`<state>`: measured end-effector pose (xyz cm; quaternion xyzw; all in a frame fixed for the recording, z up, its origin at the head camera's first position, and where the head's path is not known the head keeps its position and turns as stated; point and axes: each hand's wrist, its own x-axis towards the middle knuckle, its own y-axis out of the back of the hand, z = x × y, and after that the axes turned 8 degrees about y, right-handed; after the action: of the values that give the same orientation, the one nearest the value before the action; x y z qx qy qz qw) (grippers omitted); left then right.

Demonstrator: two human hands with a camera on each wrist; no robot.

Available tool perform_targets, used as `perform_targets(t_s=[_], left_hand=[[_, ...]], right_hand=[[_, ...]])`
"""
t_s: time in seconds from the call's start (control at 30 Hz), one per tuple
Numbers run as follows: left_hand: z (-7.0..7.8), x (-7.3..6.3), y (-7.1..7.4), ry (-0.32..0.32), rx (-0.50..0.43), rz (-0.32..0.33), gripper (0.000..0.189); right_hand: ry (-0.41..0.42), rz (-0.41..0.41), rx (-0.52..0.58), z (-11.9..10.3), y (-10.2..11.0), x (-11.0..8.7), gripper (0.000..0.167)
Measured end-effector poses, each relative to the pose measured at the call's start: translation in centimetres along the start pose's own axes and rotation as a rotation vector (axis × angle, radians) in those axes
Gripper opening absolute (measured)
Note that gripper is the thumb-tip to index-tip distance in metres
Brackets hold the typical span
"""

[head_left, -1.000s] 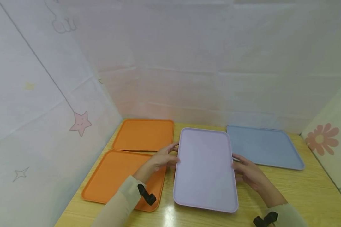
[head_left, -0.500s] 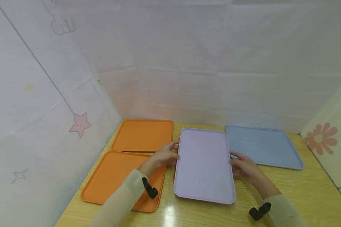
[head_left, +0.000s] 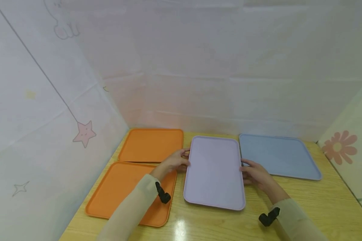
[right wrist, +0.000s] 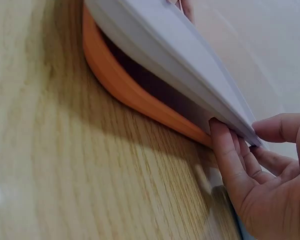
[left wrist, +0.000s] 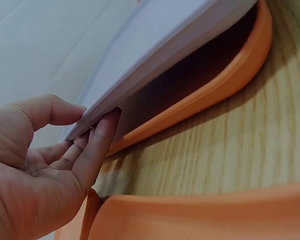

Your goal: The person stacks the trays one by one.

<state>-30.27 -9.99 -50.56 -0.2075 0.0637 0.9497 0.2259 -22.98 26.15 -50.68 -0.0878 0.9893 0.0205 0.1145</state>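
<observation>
A lavender tray (head_left: 214, 174) is held long side away from the person, at the middle of the table. My left hand (head_left: 172, 161) grips its left edge, thumb on the rim and fingers underneath. On the opposite edge my right hand (head_left: 258, 174) pinches the rim the same way. Both wrist views show another orange tray (left wrist: 240, 67) directly below, lying on the wood. A dark gap separates its orange rim (right wrist: 107, 75) from the lavender tray's underside. From the head view the lavender tray hides this lower tray.
Two orange trays lie at left, one at the back (head_left: 152, 144) and one nearer (head_left: 117, 192), under the left forearm. A blue tray (head_left: 279, 155) lies at the back right of the wooden table (head_left: 214, 224). White printed sheets (head_left: 184, 67) wall the back and sides.
The lavender tray's near end has moved away from the person and a little left. Both hands have travelled with it, keeping their grip. The other trays have stayed put.
</observation>
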Motion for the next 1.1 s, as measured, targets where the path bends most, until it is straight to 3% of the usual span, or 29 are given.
perform_targets(t_s=[0.27,0.53,0.77,1.1], left_hand=[[0.4,0.7,0.1,-0.013,0.047,0.013,0.084],[1.0,0.7,-0.1,-0.009,0.133,0.032,0.086],[1.3,0.9,-0.2,-0.012,0.185,0.089,0.083],[1.1,0.8,-0.3,-0.041,0.274,0.182,0.067]], right_hand=[[-0.017,0.025,-0.029,0.1,-0.1,1.0,0.069],[-0.018,0.027,-0.143,-0.8,-0.6,1.1,0.067],[0.004,0.056,-0.291,-1.5,-1.3,1.2,0.063],[-0.003,0.095,-0.335,-1.1,-1.9,1.6,0.061]])
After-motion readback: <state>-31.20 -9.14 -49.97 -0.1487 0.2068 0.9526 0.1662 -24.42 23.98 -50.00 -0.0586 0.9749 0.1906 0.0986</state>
